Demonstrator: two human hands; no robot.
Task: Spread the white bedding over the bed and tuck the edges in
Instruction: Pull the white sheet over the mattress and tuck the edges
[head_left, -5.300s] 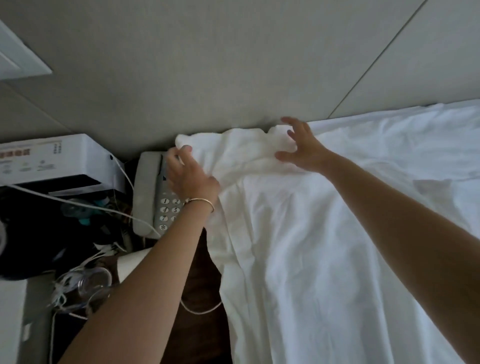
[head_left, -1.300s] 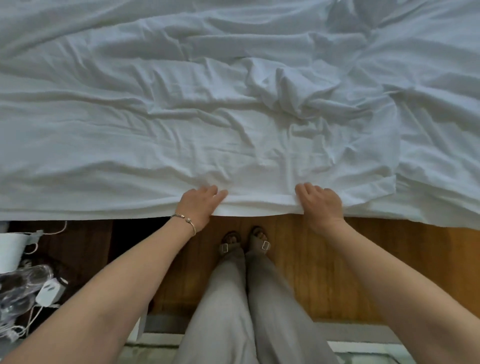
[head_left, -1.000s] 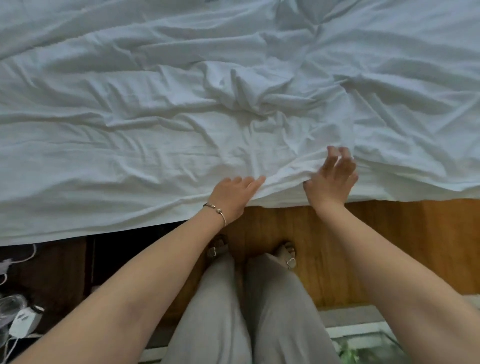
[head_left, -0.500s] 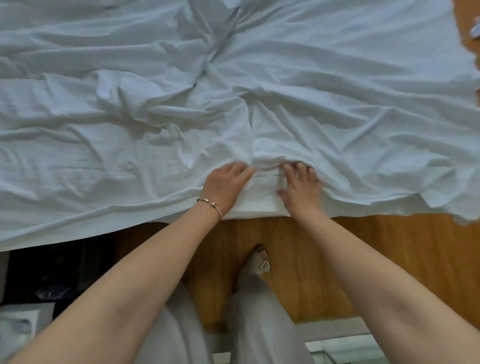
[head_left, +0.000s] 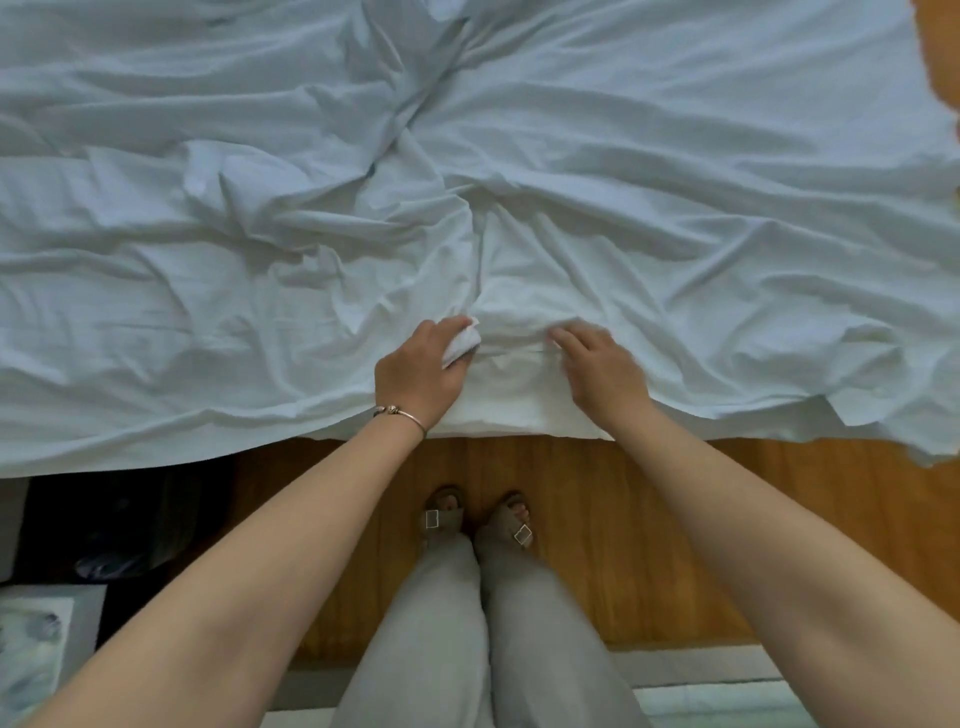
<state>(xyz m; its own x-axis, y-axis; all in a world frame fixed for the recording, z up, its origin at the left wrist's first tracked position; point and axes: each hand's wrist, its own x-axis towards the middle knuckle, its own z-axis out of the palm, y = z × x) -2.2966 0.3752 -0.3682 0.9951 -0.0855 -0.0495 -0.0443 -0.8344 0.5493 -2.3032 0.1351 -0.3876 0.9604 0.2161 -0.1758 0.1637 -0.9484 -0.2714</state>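
Left hand (head_left: 421, 376) grips a bunch of sheet (head_left: 649, 218); my right hand (head_left: 602, 376) presses it, fingers relaxed. It covers the bed but lies wrinkled, near edge hanging untucked.

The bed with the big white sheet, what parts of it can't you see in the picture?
- Head view: the mattress and bed frame, covered all over by the white bedding.
- The far side of the bed, cut off by the top edge.
- The right hand fingertips, blurred; whether it grips is unclear.
- The left hand fingertips, hidden in the fold of cloth it grips.
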